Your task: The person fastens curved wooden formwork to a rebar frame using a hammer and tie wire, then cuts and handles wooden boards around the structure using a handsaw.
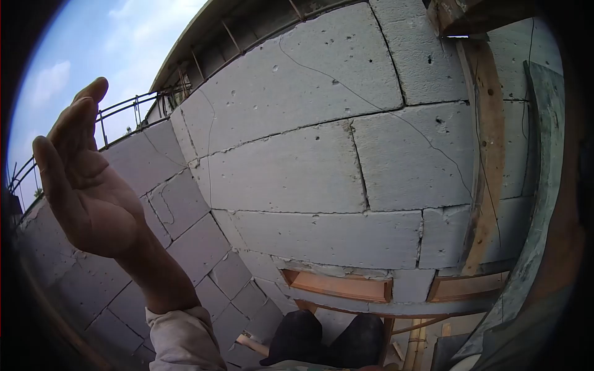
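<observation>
My left hand (pixel 99 185) is raised at the left, palm showing and fingers stretched upward. It holds nothing and appears in front of the pale block wall (pixel 284 167) and the sky. A light rolled-up sleeve (pixel 182 340) covers the forearm below it. My right hand does not show; a dark brownish shape at the right edge may be part of my arm, but I cannot tell. Close to that shape, a long grey, worn board (pixel 544 167) runs down the right side.
An upright wooden post (pixel 486 148) stands against the wall under a timber beam (pixel 482 15). Thin wires hang across the blocks. Reinforcing bars (pixel 127 110) top the left wall. Orange-brown framed openings (pixel 337 285) sit low, above my dark-trousered knees (pixel 297 334). Poles (pixel 417 340) lie below.
</observation>
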